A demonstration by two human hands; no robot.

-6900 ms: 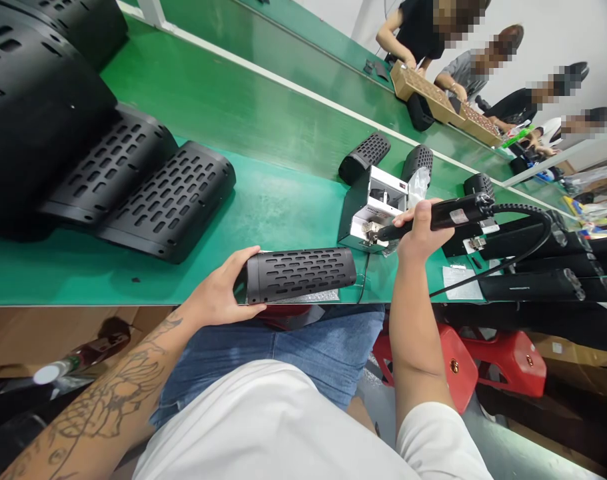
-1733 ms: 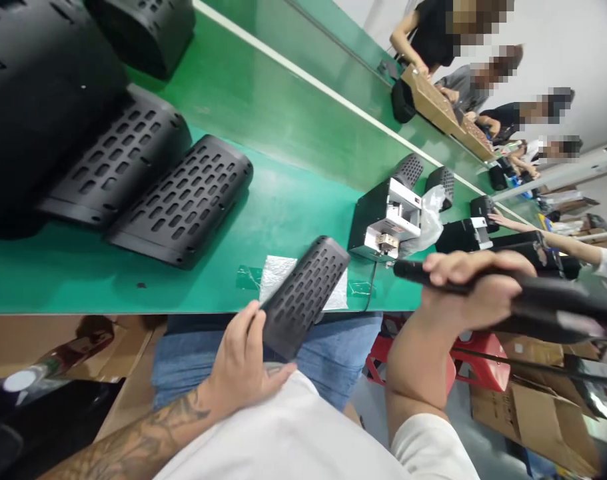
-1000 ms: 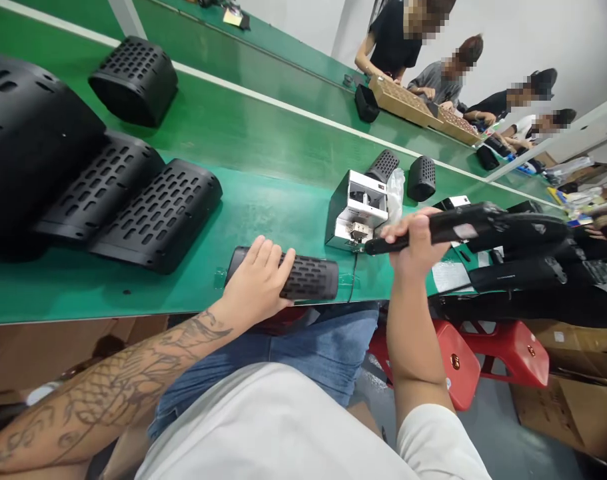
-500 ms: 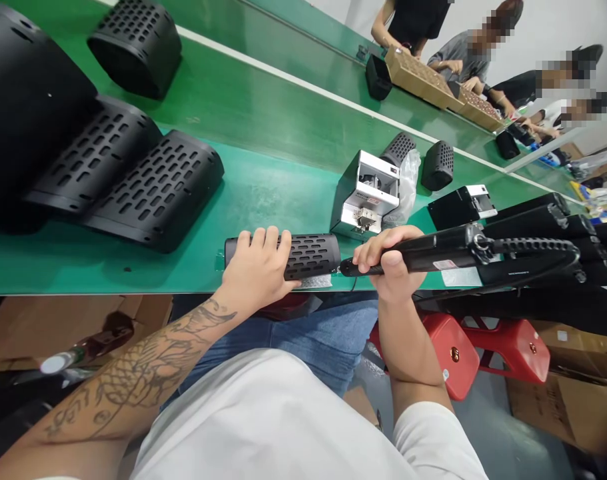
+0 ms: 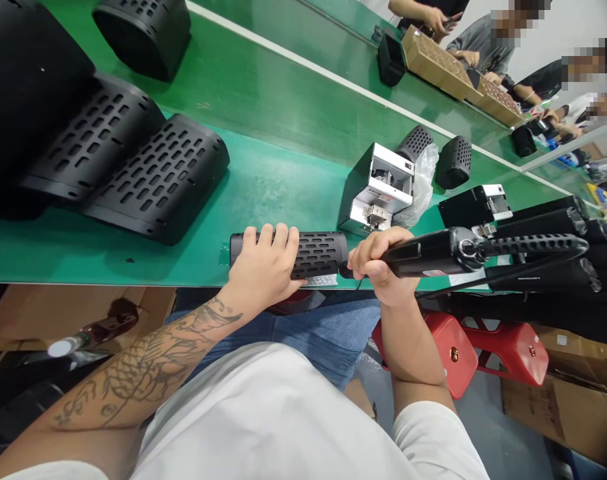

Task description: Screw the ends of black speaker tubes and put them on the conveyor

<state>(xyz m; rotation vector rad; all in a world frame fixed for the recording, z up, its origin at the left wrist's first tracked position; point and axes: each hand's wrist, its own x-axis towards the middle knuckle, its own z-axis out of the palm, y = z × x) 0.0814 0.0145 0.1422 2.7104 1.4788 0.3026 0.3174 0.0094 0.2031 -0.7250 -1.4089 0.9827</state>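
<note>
Holding perforated cylinder (image 5: pixel 320 253) w/ L hand (image 5: pixel 263 263); R hand (image 5: pixel 383 265) grips screwdriver (image 5: pixel 428 252).

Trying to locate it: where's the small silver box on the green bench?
In the head view, the silver box sits right of centre on the green bench, just beyond the right hand, beside a plastic bag.

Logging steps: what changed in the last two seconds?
The left hand laid the black perforated cylinder, earlier tilted off the edge, flat on the green bench and holds it down. The right hand moved the black electric screwdriver from the silver feeder box to the cylinder's free end. Box and large black perforated covers stayed.
</note>
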